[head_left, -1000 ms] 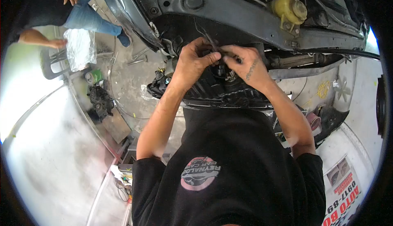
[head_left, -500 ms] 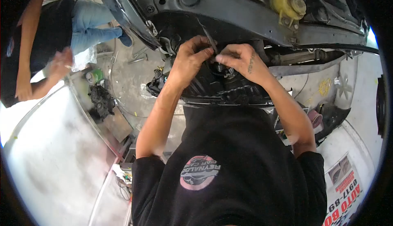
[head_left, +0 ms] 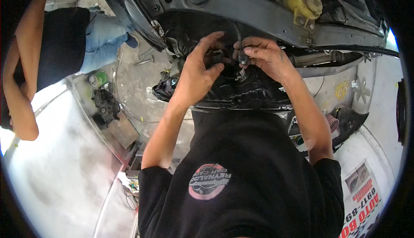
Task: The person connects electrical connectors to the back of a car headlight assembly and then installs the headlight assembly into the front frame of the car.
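My right hand (head_left: 265,57) pinches a black connector (head_left: 243,58) with a dark cable running up from it. Close by on the left, my left hand (head_left: 202,70) has its fingers apart, thumb and fingertips facing the connector, with nothing visibly gripped. Just below the connector, metal terminals (head_left: 241,75) show on the back of a black lamp housing (head_left: 254,93). The housing lies between my body and the dark car body panel (head_left: 241,11). Shadow hides the area behind my left fingertips.
A yellow reservoir (head_left: 308,4) sits on the panel at upper right. Another person (head_left: 64,44) stands at left with bent arms. A green can (head_left: 98,79), a black mechanical part (head_left: 105,104) and tools (head_left: 144,59) lie on the floor.
My left hand has opened and come away from the cable. My right hand now holds the connector, with its cable more upright. The other person has drawn their arms in toward their body.
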The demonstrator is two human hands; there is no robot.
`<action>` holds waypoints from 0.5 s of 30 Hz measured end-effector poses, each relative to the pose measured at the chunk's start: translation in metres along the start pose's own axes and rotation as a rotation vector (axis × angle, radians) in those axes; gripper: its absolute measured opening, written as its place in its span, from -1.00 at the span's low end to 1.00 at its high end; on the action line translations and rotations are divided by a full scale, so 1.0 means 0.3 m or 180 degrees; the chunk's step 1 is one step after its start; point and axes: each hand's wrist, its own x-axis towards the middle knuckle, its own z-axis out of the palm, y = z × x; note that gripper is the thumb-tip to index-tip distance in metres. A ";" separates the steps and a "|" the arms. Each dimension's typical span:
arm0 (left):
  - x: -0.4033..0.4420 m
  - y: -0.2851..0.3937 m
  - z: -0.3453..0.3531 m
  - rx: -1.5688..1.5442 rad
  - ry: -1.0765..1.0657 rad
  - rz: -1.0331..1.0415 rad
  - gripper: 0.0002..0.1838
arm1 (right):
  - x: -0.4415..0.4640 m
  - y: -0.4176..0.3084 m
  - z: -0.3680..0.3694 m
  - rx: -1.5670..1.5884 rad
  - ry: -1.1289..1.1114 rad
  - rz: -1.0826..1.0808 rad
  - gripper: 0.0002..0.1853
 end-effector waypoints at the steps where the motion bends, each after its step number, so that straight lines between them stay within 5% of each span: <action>1: -0.011 0.002 0.004 0.0135 0.0048 0.0007 -0.25 | 0.001 0.000 -0.004 0.0053 -0.0062 0.0000 -0.63; 11: -0.096 -0.003 0.083 -0.0428 0.0579 -0.0078 -0.29 | -0.005 -0.005 -0.010 0.0336 -0.0338 -0.0146 -0.61; 15: -0.117 -0.009 0.088 -0.0357 0.0500 -0.0374 -0.46 | -0.008 -0.019 0.017 0.0267 -0.0366 -0.0214 -0.58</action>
